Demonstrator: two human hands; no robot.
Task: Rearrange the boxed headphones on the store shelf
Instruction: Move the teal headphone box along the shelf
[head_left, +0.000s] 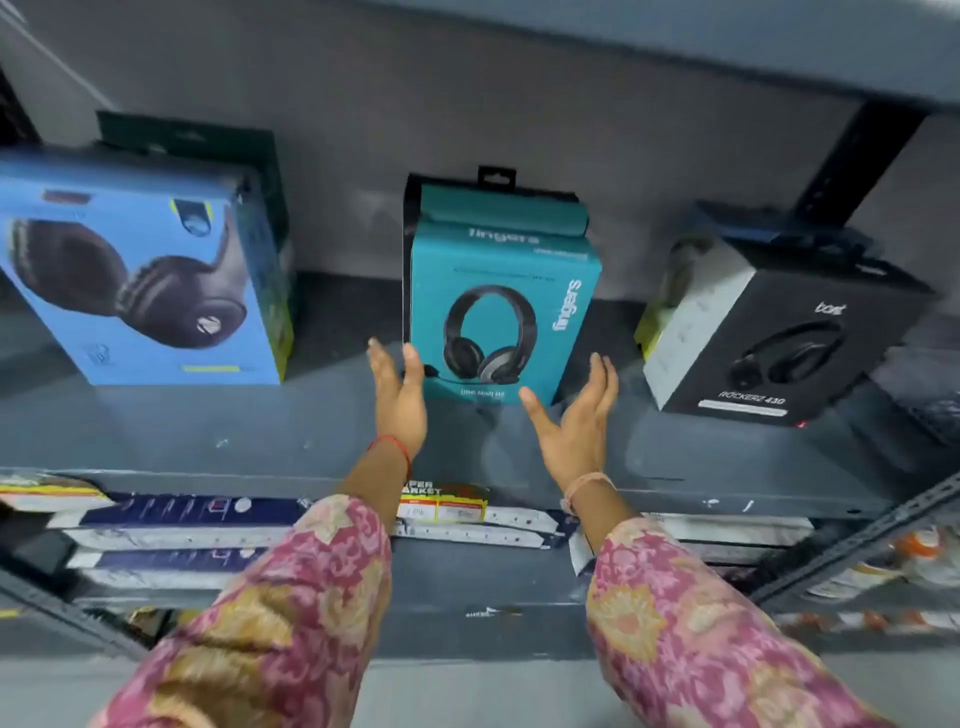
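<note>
Three boxed headphones stand on the grey shelf (260, 431). A teal box (498, 301) stands upright in the middle, with more teal boxes stacked behind it. A large blue box (140, 280) leans at the left. A black and white box (779, 332) sits turned at the right. My left hand (397, 400) is open, its fingertips at the teal box's lower left edge. My right hand (576, 421) is open just off the box's lower right corner. Neither hand grips anything.
A dark box (208, 150) stands behind the blue one. A price label (444, 501) hangs on the shelf's front edge. The lower shelf holds flat white and navy packs (182, 525). A slotted metal upright (857, 540) runs diagonally at the lower right.
</note>
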